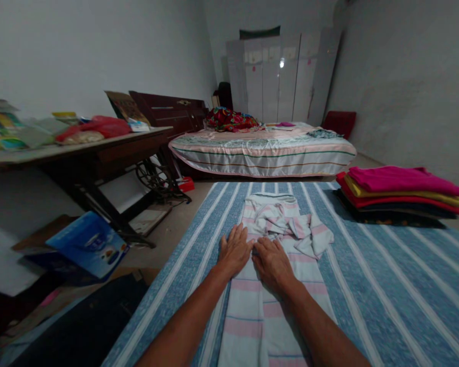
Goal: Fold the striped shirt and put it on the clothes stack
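Bare skin meets soft pink-and-white striped cloth: your left hand lies palm down with fingers extended and slightly parted, across the left edge of the striped garment, gripping nothing visible. Your right hand is beside it on the garment, fingers bent; whether they pinch the fabric or merely press it cannot be told.

The garment lies lengthwise on the blue striped sheet, between and beneath your forearms, collar at the far end. The step in hand appears to be arranging and flattening the cloth. Hold the left edge steady with the left palm; with the right hand, work wrinkles outward in light strokes. Use the pink bands as a guide for alignment. Give attention to the rumpled sleeve, which spills past the right edge; loose layers there could set creases.

Farther right sits a stack of folded clothes; beyond the far edge stands a bed; to the left, a table.

Limits of view: the near end of the garment runs out of frame, your right forearm covers part of it, your fingertips are indistinct, and the layers under the rumpled cloth are hidden.
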Tool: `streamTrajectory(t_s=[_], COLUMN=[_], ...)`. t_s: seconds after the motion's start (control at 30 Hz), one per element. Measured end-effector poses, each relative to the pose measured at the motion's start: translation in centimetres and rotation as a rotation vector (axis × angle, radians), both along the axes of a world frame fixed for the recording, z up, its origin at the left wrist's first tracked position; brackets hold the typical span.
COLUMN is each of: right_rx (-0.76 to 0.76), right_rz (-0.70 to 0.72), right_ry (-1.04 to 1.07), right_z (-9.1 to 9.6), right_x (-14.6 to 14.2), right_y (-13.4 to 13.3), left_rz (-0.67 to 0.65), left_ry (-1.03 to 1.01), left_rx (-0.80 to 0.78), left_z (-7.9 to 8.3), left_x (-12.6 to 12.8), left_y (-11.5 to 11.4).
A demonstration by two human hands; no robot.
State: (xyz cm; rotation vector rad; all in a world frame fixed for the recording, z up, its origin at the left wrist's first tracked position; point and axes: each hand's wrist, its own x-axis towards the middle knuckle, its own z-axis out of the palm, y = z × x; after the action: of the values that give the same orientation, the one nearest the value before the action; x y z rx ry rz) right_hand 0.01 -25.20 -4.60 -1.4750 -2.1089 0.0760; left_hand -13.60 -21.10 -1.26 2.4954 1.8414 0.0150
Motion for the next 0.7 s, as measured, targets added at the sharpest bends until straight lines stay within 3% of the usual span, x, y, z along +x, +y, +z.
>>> streamTrajectory(t_s=[0.23,0.47,0.7], right_rx=[-0.036,-0.008,0.007], right_rz=[-0.021,0.024,-0.073], right_ry=[0.017,0.084,0.531], right_z=[0.4,0.0,0.2], right_x=[0.4,1.2,2.4], right_y=[-0.3,0.3,0.5], left_rz=[-0.041,-0.093,-0.090], left_ry=[-0.010,-0.033,-0.040], left_rx=[-0.072,0.014,-0.023], left_z=[-1.6,-1.7,-1.2], left_x=[0.6,1.3,2.0], left_y=[3.0,1.5,-0.2])
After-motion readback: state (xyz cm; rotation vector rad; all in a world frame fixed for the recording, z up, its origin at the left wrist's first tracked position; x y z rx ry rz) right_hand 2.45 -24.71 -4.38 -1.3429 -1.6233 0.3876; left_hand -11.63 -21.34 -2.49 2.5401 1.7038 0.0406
